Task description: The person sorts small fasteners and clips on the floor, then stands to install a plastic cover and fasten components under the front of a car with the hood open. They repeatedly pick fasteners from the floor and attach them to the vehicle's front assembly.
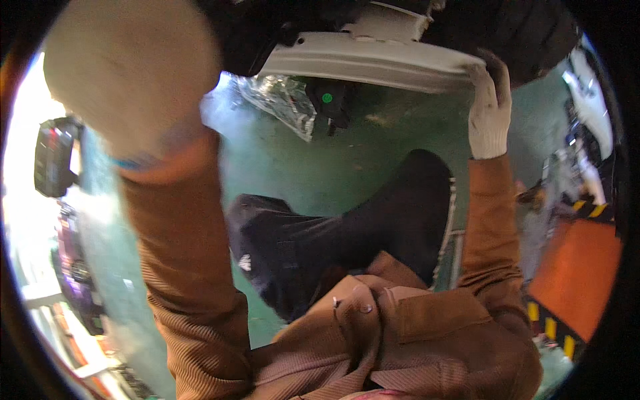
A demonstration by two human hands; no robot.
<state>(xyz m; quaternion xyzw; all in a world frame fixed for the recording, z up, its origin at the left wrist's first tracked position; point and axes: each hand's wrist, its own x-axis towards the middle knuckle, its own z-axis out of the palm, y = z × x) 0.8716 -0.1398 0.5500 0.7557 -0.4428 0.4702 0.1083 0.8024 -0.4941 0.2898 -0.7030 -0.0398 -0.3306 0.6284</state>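
Note:
A long, pale grey, curved panel (373, 63) crosses the top of the view, with dark parts (497, 30) above and around it. My right hand (491, 110), in a whitish knit glove, grips the panel's right end with its fingers bent up over the edge. Close to the camera at the upper left is my left hand (137, 73), also gloved. It is large and smeared, so its fingers cannot be made out, nor whether it touches anything. Brown corduroy sleeves cover both arms.
Crumpled clear plastic wrap (283, 103) and a black part with a green round sticker (331, 103) lie below the panel. An orange board (577, 277) with yellow-and-black striped edges stands at right. A black part (55, 157) and a purple part (75, 267) are at left.

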